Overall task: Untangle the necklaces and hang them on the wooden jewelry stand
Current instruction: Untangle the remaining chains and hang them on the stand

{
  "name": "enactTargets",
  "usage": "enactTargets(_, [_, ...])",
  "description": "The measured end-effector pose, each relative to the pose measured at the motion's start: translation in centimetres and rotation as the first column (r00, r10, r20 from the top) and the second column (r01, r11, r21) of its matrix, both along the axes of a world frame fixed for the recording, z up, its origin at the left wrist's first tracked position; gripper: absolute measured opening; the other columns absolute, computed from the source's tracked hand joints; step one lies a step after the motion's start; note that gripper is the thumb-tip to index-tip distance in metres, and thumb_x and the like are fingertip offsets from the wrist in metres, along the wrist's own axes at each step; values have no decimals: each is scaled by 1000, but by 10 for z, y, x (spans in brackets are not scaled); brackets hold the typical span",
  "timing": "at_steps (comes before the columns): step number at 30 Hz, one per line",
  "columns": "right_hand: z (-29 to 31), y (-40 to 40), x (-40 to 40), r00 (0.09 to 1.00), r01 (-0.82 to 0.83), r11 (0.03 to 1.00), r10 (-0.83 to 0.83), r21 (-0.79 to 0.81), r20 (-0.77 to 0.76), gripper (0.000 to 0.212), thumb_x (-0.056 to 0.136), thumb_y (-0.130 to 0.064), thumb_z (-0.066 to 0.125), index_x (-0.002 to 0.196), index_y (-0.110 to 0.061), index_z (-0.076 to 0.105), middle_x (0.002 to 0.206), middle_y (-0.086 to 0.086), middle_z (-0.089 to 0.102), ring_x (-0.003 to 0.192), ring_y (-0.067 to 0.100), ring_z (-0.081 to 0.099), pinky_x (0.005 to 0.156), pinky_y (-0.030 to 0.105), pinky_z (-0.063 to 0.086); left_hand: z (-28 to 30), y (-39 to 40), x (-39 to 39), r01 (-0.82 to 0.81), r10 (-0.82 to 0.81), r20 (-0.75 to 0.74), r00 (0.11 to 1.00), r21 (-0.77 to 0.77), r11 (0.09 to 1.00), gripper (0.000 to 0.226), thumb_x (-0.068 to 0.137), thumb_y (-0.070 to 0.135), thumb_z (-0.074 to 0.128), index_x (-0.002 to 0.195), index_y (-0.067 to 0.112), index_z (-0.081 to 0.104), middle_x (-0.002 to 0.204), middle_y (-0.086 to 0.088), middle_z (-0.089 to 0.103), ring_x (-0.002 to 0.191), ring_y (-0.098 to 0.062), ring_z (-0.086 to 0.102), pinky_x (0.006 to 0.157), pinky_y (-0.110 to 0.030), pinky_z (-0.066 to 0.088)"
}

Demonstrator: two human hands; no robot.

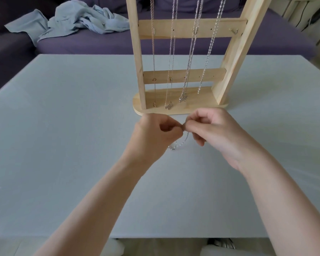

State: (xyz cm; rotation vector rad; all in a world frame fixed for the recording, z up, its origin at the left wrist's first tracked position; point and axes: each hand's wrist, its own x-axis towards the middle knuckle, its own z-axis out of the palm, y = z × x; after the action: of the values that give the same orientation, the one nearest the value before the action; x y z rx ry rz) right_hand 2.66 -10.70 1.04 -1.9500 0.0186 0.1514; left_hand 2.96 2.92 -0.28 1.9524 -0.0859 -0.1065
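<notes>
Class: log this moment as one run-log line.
hands: left, right pinch chain | stand: four necklaces hung | step: untangling

Support surface: one pale grey-blue table (63, 145), flat top. Standing on it, just beyond the point where the two hands pinch together, a wooden jewelry stand (179, 106) on an oval base. Directly below that pinch, the lower end of a thin silver necklace (174, 146) rests on the tabletop.
</notes>
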Motion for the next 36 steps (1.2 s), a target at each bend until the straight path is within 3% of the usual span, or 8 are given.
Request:
enactTargets(2, [-2,3,0,999,25,999,-26,25,34,10,77,-11,60,67,-10,60,56,-3,51,51,10,44,51,15,37,-2,-1,0,4,-4,19,1000,42,999,8,79,9,63,74,11,69,46,14,50,43,-1,43,42,-8,29])
enactTargets(6, [-4,6,3,999,48,976,-46,210,-16,17,82,-5,57,66,-8,59,68,5,55,63,12,49,52,21,39,-1,1,3,3,-4,42,999,6,1000,14,80,12,66,69,20,67,57,13,60,55,-2,52,54,-15,43])
enactTargets(11, [-2,3,6,994,108,917,-88,383,-68,20,83,4,58,66,-6,57,63,6,56,55,12,49,52,18,41,8,10,3,-4,-33,-137,990,-263,965,13,85,16,67,72,20,68,65,12,66,67,0,63,56,-10,46])
enactTargets(16, [-2,7,5,997,40,933,-14,357,-75,21,79,10,59,70,-8,56,64,9,56,55,15,48,50,18,41,12,11,1,-33,-95,-229,969,-500,866,13,89,13,60,75,14,61,68,5,65,60,-4,61,55,-14,45])
enactTargets(18, [-2,8,4,994,-11,944,47,330,-99,15,80,10,58,79,-4,61,69,11,57,56,14,47,51,17,41,11,11,2,-41,-61,-192,979,-487,873,18,90,10,57,72,12,57,62,5,61,53,-5,56,53,-14,45])
enactTargets(21, [-2,3,3,994,-3,961,32,278,-101,12,82,5,59,79,-2,68,61,2,57,56,10,47,52,16,40,9,12,3,-29,-16,-114,993,-383,923,19,91,5,55,72,10,55,57,5,60,49,-6,53,51,-15,45])
enactTargets(28, [3,-1,3,985,92,914,-24,395,-174,17,85,-8,62,68,-8,63,56,-2,50,50,9,43,42,17,31,9,10,6,-5,15,44,999,-226,974,16,92,6,52,77,12,52,67,1,58,54,-5,55,55,-17,47])
enactTargets(36, [3,-4,1,984,47,924,22,380,-177,19,84,-4,59,66,-9,61,67,6,50,55,11,44,46,18,36,9,9,5,-35,17,-53,998,-375,927,18,88,-1,54,77,12,55,86,-8,68,76,-11,68,65,-18,53])
